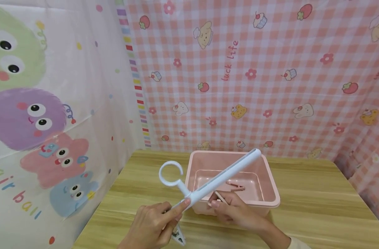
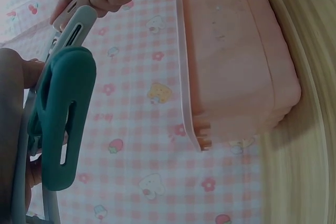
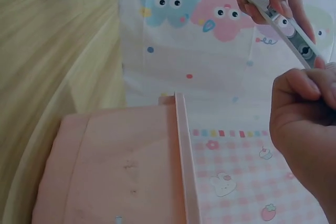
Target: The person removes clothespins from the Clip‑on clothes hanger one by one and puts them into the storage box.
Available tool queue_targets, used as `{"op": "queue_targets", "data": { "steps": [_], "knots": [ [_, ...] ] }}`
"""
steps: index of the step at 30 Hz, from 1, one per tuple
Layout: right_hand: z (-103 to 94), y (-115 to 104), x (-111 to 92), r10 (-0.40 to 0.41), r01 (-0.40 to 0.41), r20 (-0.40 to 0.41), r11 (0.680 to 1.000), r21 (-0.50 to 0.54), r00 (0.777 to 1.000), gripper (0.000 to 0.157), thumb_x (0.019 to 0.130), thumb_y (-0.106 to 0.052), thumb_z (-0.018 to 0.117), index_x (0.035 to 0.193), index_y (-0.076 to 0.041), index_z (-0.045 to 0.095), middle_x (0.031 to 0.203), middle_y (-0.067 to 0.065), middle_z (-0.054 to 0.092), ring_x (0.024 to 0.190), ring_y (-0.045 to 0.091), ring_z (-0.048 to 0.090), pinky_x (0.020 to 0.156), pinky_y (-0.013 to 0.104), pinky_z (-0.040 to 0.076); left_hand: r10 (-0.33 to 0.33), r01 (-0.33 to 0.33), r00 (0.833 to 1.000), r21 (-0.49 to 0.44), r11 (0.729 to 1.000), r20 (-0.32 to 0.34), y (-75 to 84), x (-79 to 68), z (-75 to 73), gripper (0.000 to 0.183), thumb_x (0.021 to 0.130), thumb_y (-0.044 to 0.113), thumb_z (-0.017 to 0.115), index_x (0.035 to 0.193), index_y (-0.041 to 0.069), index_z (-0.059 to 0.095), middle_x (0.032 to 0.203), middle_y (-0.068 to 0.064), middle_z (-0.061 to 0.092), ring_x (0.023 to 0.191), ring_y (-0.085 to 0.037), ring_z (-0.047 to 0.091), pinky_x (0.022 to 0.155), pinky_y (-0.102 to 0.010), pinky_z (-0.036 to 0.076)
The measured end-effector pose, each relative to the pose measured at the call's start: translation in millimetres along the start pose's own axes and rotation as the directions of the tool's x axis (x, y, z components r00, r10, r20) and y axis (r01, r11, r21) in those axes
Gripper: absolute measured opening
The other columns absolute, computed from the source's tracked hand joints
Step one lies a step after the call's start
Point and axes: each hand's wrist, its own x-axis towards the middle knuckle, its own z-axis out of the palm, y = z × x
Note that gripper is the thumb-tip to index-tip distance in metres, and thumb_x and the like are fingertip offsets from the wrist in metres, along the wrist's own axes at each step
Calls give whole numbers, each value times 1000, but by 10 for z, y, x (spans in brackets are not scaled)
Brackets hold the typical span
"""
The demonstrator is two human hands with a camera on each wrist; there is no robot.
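A pale blue clip hanger (image 1: 225, 176), with an open ring hook at its left, is held tilted over a pink basket (image 1: 275, 188). My left hand (image 1: 156, 221) grips its lower part, index finger laid along the bar. Below that hand a pale clip (image 1: 178, 237) hangs down. The left wrist view shows a teal clip (image 2: 68, 119) close to the camera and a whitish clip (image 2: 79, 31) behind it. My right hand (image 1: 236, 209), at the basket's near rim and under the bar, pinches a light-coloured clothespin (image 1: 220, 197).
Inside the basket lies a pink clothespin (image 1: 237, 187). The basket stands on a wood-grain table (image 1: 314, 200). A pink checked cloth (image 1: 264, 93) hangs behind the table, and a white cartoon-print sheet (image 1: 93, 69) at the left.
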Motion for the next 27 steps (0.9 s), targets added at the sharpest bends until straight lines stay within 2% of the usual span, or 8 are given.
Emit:
{"op": "queue_targets", "data": {
  "steps": [5,9,15,19,21,23,25,27],
  "knots": [
    [-23,17,-4,14,-24,78,991,135,997,28,110,-6,30,111,-13,58,58,6,20,45,17,14,39,23,14,7,-7,1000,-7,1000,-4,0,6,7,38,110,31,40,127,16,71,59,11,45,57,8,20,52,-2,12],
    [-33,19,-10,20,-31,80,990,138,997,27,110,-5,30,111,-10,56,57,6,20,44,16,14,38,23,14,8,-8,1000,-12,1000,-3,-2,13,13,38,110,30,40,127,16,71,59,11,45,57,8,20,52,-2,12],
    [-51,-24,-19,33,-32,23,999,-13,999,23,108,-3,34,105,18,43,57,11,22,45,9,19,38,20,16,6,-6,1000,-10,1000,-1,-5,19,17,39,110,30,39,127,16,71,59,11,45,58,8,19,52,-3,11],
    [-52,-98,-25,56,-67,-55,974,-215,997,20,107,-3,39,104,12,51,58,16,26,48,-1,26,38,19,21,5,-5,1000,-4,1000,0,-7,17,14,39,110,31,39,128,17,71,59,11,44,58,7,19,52,-3,11],
    [-46,-140,-31,65,-106,-119,922,-373,991,16,107,-7,44,104,3,57,59,11,31,53,-5,31,41,19,26,3,-3,1000,2,1000,2,-10,15,11,40,110,30,38,128,17,71,59,11,44,57,7,19,52,-3,11],
    [-42,-174,-38,52,-139,-176,838,-527,983,13,107,-11,49,105,-5,61,62,2,39,57,-7,35,46,19,32,1,-1,1000,4,1000,5,-14,13,10,40,110,30,37,129,18,70,59,11,44,57,7,19,52,-3,11],
    [-36,-194,-34,-7,-138,-201,703,-698,980,9,105,-15,54,103,-14,62,68,-9,46,61,-8,37,57,19,39,-1,1,1000,9,1000,7,-19,9,9,40,110,31,37,129,19,70,59,11,43,57,7,19,52,-4,11],
    [-29,-207,-25,-97,-106,-185,532,-840,978,4,103,-17,59,100,-19,61,70,-16,47,62,-10,36,65,18,41,-3,2,1000,11,1000,7,-24,6,9,41,110,31,36,129,19,70,58,12,43,57,7,18,52,-4,10]
  ]
}}
